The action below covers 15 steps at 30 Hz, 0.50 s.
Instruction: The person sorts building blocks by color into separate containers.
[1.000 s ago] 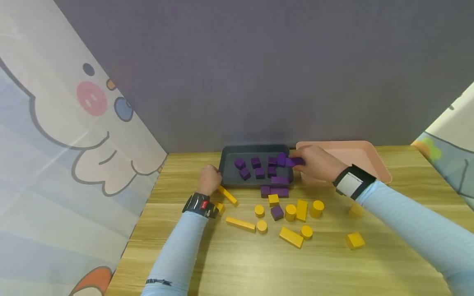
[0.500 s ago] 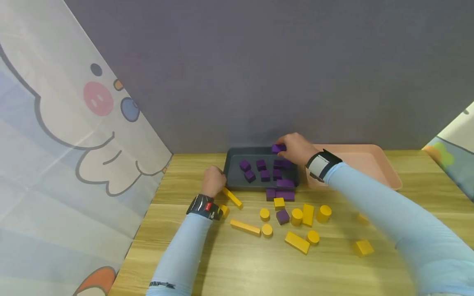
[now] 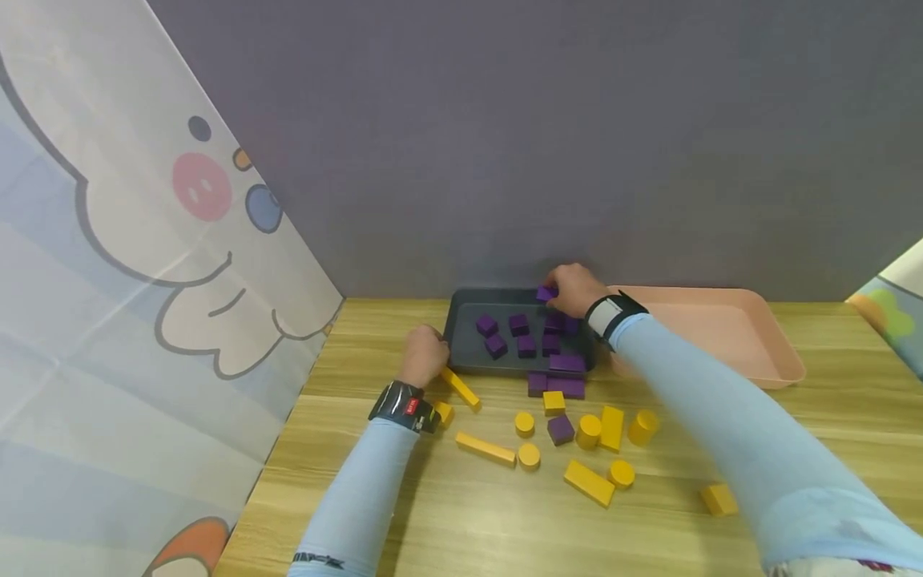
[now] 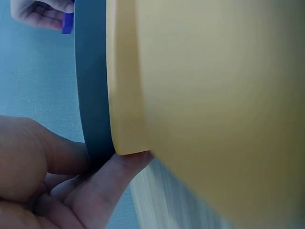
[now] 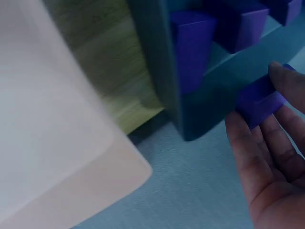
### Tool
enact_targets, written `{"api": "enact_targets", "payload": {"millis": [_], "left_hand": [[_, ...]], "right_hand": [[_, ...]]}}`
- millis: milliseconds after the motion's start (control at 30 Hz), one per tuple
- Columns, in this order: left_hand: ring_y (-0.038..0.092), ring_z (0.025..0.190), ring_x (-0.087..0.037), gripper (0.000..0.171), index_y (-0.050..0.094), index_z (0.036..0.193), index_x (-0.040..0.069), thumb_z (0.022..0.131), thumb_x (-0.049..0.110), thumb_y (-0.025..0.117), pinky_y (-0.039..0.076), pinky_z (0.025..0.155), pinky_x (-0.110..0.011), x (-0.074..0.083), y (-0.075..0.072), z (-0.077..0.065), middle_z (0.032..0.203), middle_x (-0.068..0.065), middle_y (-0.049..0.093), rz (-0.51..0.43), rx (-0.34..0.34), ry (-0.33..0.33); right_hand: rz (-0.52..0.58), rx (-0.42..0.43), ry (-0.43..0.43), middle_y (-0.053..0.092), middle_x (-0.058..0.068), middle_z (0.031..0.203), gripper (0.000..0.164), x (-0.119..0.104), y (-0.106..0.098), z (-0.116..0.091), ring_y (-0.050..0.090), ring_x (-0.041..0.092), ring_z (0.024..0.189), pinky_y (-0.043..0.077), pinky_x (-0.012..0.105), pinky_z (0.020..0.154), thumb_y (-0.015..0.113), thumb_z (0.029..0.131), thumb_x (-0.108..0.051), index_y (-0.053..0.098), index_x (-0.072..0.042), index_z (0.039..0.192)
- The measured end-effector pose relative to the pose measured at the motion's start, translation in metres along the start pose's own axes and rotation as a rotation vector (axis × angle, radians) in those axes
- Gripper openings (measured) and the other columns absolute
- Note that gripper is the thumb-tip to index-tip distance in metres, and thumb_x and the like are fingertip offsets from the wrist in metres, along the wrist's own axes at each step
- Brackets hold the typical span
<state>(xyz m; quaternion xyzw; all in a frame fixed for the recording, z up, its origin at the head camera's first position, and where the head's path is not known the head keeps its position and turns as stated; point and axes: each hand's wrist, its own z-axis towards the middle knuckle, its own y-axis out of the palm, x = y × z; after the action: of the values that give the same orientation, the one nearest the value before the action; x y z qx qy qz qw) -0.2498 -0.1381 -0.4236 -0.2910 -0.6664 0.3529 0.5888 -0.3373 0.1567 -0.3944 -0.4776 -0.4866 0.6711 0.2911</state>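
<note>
My right hand (image 3: 577, 290) pinches a purple block (image 5: 259, 102) between thumb and fingers at the back rim of the dark tray (image 3: 472, 367). Several purple blocks (image 3: 526, 346) lie inside that tray. At the tray's left edge, my left hand (image 3: 424, 357) pinches the rim, as the left wrist view shows with the thumb on one side and a finger on the other. A long yellow block (image 3: 461, 390) lies close below the left hand. In front of the tray are a purple rectangular block (image 3: 566, 389) and two purple cubes, one of them farther forward (image 3: 560, 430).
A pink tray (image 3: 782, 377) stands right of the dark one, partly behind my right forearm. Several yellow blocks and cylinders (image 3: 589, 431) are spread over the wooden table (image 3: 505, 529). A grey wall (image 3: 505, 160) rises behind the trays, a printed panel (image 3: 130, 320) at the left.
My right hand has moved left and back with the purple block, from the dark tray's right edge to its back rim. My left hand stays on the tray's left edge. The head view has shifted slightly.
</note>
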Motion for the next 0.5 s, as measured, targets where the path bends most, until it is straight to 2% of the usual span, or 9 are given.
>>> {"api": "enact_targets", "payload": {"millis": [267, 500], "left_hand": [[0.059, 0.063, -0.021, 0.022, 0.075, 0.088, -0.005, 0.099, 0.008, 0.061, 0.046, 0.049, -0.024, 0.0042, -0.0033, -0.0035, 0.084, -0.018, 0.072, -0.011, -0.001, -0.003], [0.058, 0.060, -0.020, 0.023, 0.075, 0.088, -0.005, 0.100, 0.009, 0.061, 0.045, 0.047, -0.024, 0.0062, -0.0047, -0.0068, 0.082, -0.017, 0.072, -0.018, -0.004, -0.007]], "right_hand": [[-0.008, -0.050, 0.009, 0.073, 0.023, 0.126, 0.042, 0.0012, 0.0046, -0.0013, 0.067, 0.041, 0.119, 0.054, 0.053, 0.105, 0.081, 0.088, -0.013, 0.072, 0.004, 0.124], [-0.020, -0.053, -0.013, 0.073, 0.023, 0.125, 0.041, -0.0013, 0.0087, -0.0010, 0.068, 0.040, 0.119, 0.054, 0.053, 0.106, 0.081, 0.088, -0.013, 0.072, 0.004, 0.124]]}}
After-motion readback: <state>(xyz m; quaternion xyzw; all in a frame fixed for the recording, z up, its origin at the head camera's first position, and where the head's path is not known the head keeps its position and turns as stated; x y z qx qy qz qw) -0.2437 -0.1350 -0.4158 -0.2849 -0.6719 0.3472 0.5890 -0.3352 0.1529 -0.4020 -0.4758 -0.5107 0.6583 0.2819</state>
